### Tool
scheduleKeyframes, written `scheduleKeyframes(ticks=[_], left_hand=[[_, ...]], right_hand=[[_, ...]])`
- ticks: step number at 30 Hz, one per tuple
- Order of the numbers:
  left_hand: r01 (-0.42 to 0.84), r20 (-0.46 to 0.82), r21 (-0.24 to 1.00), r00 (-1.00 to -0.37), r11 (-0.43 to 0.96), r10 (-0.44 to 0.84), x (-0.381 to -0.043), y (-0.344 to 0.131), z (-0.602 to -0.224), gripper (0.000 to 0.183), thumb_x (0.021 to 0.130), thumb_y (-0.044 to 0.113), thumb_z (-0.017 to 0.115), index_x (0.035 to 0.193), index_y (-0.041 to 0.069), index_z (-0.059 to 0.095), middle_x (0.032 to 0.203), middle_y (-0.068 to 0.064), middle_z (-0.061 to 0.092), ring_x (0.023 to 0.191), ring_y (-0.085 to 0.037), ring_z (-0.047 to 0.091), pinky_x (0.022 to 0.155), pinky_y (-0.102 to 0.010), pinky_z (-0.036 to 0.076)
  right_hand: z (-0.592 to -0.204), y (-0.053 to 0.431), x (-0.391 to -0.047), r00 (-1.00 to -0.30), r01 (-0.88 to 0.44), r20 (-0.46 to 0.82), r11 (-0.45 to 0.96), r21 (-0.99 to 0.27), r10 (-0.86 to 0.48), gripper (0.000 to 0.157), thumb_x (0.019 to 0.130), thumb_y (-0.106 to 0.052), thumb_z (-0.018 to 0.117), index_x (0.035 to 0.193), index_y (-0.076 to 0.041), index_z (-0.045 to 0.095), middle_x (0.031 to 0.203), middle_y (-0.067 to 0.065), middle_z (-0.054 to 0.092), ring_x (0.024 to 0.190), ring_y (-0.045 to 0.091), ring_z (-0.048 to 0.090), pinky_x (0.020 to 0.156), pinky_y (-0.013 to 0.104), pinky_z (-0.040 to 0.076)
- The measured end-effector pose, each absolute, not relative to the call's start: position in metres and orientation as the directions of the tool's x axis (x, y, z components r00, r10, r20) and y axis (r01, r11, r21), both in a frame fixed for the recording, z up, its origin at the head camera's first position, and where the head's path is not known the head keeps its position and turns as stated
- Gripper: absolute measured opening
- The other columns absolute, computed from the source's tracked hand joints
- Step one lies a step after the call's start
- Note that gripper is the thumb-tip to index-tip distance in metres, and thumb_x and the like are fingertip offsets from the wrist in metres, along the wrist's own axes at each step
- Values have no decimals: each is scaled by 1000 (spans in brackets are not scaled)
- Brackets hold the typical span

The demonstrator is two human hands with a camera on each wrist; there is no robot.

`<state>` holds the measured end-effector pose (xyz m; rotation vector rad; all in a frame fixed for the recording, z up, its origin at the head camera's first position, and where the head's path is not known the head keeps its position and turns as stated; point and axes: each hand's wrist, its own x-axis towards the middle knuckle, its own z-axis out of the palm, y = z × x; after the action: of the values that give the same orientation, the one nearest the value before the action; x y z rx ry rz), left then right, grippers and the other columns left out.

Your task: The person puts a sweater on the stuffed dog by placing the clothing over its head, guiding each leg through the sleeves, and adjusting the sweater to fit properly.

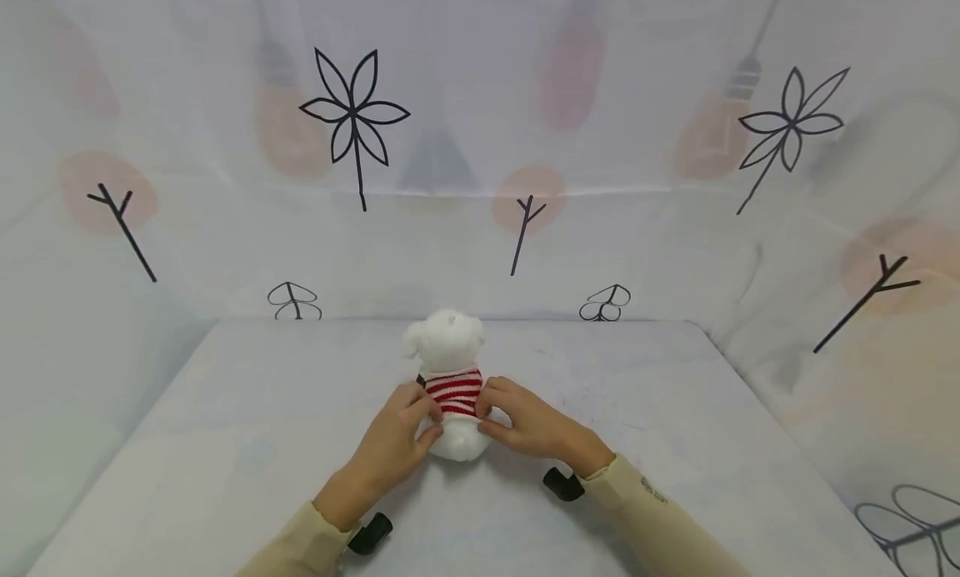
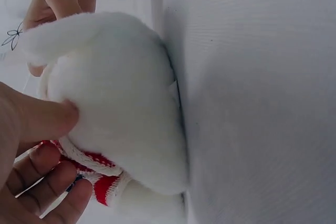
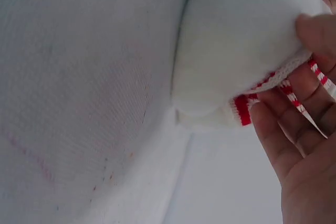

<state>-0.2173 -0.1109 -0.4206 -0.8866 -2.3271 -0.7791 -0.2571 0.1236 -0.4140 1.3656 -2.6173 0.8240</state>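
A white plush toy animal (image 1: 448, 343) sits on the table with its back toward me. It wears a red-and-white striped knit sweater (image 1: 454, 391). At the sweater's lower left edge, my left hand (image 1: 393, 439) holds the knit with thumb and curled fingers. My right hand (image 1: 528, 418) grips the lower right edge in the same way. In the left wrist view, the thumb presses the white plush body (image 2: 121, 98) beside the hem. Striped cloth shows among the fingers of the right hand (image 3: 310, 124) in the right wrist view. The toy's front is hidden in the head view.
A white cloth covers the table (image 1: 247, 444). Patterned fabric walls (image 1: 450, 252) with line-drawn plants rise at the back and both sides. Black wrist devices (image 1: 370, 534) sit at both beige sleeves.
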Motion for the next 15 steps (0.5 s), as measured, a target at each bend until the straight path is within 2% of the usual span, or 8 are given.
scheduleKeyframes(ticks=[4,9,15], left_hand=[[726,648,301,-632,618,426,-218,-110,-426,22,69,1,73,77,13,57,84,3,48,84,-12,45,74,-26,42],[753,622,271,-612,599,489,-221,-113,-428,18,73,0,65,78,12,52,90,2,46,85,-12,42,77,-26,39],[788,561,282,-598,548,572,-220,-119,-424,20,72,-1,64,74,13,50,100,-3,47,95,-13,43,85,-28,38]], right_hand=[[-416,125,-258,-569,-803,324,426,-416,-756,9,88,-23,56,89,-16,52,92,-10,45,86,8,45,72,23,41],[-415,130,-261,-552,-806,310,399,-438,-774,10,88,-18,57,89,-15,47,91,-10,47,84,5,45,71,22,40],[-417,136,-262,-560,-778,227,411,-476,-797,12,88,-16,57,88,-18,44,105,-10,52,89,6,48,72,31,44]])
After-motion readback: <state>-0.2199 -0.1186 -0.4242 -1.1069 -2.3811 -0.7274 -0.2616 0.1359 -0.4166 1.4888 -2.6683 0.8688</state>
